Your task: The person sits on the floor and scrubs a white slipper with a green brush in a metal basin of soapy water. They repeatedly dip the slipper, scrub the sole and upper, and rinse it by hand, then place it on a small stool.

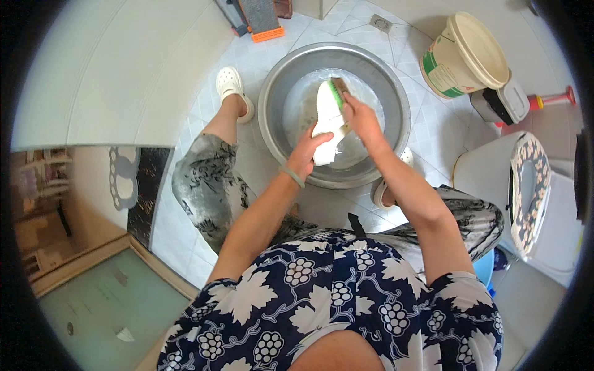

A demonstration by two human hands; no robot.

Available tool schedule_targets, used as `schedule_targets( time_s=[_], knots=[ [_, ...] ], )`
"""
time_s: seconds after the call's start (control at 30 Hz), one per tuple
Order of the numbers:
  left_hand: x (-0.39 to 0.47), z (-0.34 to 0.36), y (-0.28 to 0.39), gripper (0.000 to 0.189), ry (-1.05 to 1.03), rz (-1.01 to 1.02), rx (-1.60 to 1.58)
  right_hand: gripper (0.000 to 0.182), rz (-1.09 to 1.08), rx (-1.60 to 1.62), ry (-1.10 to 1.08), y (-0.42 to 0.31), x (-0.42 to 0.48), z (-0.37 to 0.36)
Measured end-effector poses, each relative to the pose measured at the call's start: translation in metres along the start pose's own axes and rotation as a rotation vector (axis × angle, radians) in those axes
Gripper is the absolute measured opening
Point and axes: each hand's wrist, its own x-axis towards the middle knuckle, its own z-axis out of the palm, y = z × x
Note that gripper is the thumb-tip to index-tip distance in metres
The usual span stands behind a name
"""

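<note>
A white shoe (328, 111) is held over a wide round metal basin (274, 139), its length running away from me. My left hand (307, 150) grips the near end of the shoe, thumb laid across it. In my right hand (361, 116) is a scrubbing brush (340, 88) with a brown back and green bristles. Those bristles press against the shoe's right side near its far end. Cloudy water (299, 102) covers the basin's bottom. The fingers of my right hand partly hide the brush's near part.
A cream plastic bucket (478, 51) and a lidded bin (506, 102) stand at the right, beyond a toilet with a patterned seat cover (531, 199). A floor drain (381, 22) lies at the back. On the left are a doorway and a glass-panelled door (111, 297).
</note>
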Motion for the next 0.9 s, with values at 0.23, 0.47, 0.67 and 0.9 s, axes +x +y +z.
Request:
schedule_targets(
  time_s=[0.23, 0.47, 0.67, 0.9],
  knots=[
    [-0.002, -0.008, -0.007, 0.071, -0.036, -0.120, 0.122, 0.039, -0.090, -0.135, 0.029, 0.015, -0.014, 0.001],
    [-0.008, -0.022, 0.002, 0.077, -0.080, -0.083, 0.159, 0.039, -0.244, -0.009, 0.050, 0.008, -0.058, 0.018],
    [-0.012, -0.014, -0.012, 0.073, -0.056, -0.104, 0.174, 0.040, -0.042, 0.051, 0.167, 0.024, 0.001, -0.020],
    [-0.007, -0.018, -0.002, 0.065, -0.112, -0.098, 0.114, 0.039, -0.118, 0.175, -0.027, 0.013, -0.037, 0.006]
  ],
)
